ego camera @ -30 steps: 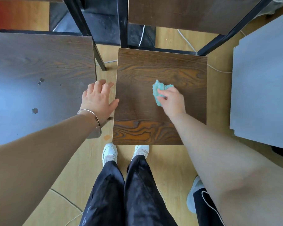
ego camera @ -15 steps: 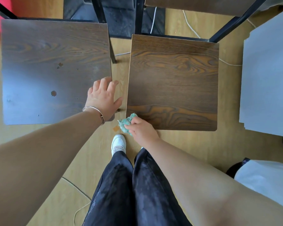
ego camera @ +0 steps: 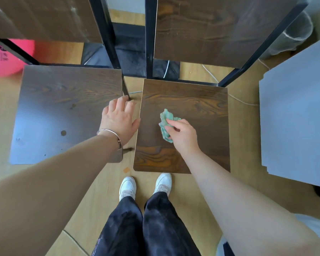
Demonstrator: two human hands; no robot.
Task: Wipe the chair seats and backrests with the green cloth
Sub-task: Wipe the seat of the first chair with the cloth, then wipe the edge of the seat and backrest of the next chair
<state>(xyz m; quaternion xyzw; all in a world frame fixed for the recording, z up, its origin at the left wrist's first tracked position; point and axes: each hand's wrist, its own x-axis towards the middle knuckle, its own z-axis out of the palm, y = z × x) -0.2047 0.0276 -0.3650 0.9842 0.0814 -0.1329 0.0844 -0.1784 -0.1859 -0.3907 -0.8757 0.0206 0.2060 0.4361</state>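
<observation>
Gripping the crumpled green cloth (ego camera: 165, 124), the right hand (ego camera: 183, 135) presses it onto the right chair seat (ego camera: 196, 100), slightly toward 9 o'clock from the seat's middle. The fingers curl over the cloth, knuckles up, and the forearm runs back toward 5 o'clock. The left hand (ego camera: 118, 121) lies flat, fingers straight and a little spread, grasping nothing, at the 3 o'clock edge of the left chair seat (ego camera: 63, 111). Its thumb points across the gap toward the right seat, and a thin metal bangle (ego camera: 108, 129) circles the wrist. The left backrest (ego camera: 44, 19) and right backrest (ego camera: 211, 30) stand at 12 o'clock of their seats. A pink ball (ego camera: 4, 58) lies on the floor at 10 o'clock, and a grey board (ego camera: 294, 117) at 3 o'clock.
</observation>
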